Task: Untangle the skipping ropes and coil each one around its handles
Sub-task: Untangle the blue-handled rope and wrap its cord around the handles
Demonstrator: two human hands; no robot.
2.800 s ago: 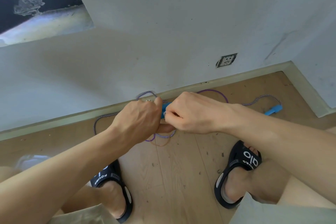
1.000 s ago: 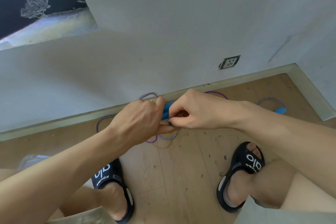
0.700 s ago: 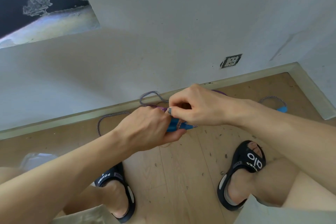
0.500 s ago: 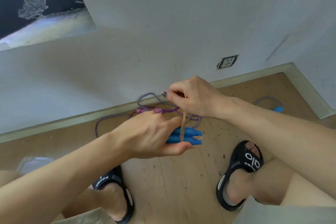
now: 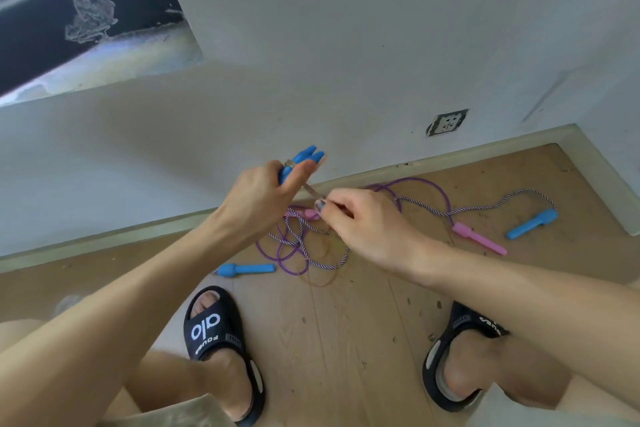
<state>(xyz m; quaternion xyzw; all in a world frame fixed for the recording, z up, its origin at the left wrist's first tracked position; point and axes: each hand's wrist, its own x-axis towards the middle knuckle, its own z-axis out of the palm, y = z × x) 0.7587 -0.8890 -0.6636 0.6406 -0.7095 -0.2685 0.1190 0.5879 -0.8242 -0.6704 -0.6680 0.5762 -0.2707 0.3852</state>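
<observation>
1. Clearly, your left hand [image 5: 266, 191] is closed around a pair of blue handles [image 5: 304, 158], held side by side and lifted above the tangle on the floor [image 5: 346, 340]; bundling them likely gives you a core to coil onto.
2. Your right hand [image 5: 363, 222] pinches a thin brownish rope [image 5: 310, 191] between thumb and fingertips, just beside the raised handles. The strand runs taut from those handles to the pinch, probably so a wrap lays tight.
3. Below the raised handles, the purple rope [image 5: 433, 185] and the striped rope [image 5: 485, 206] lie crossed in a knot of loops on the floor, so these are not yet untangled.
4. Right of that tangle lie a pink handle [image 5: 478, 239] and a blue handle [image 5: 531, 224], apart from each other; a second pink handle [image 5: 308, 214] sits within the loops, partly hidden by your right hand.
5. Left of the tangle another blue floor handle [image 5: 247, 269] rests near your left sandal [image 5: 216, 326].
6. Writing: that sandal's strap reads "alo" with smaller lettering beneath; I cannot read the smaller word surely. The right sandal [image 5: 460, 357] carries similar small text.
</observation>
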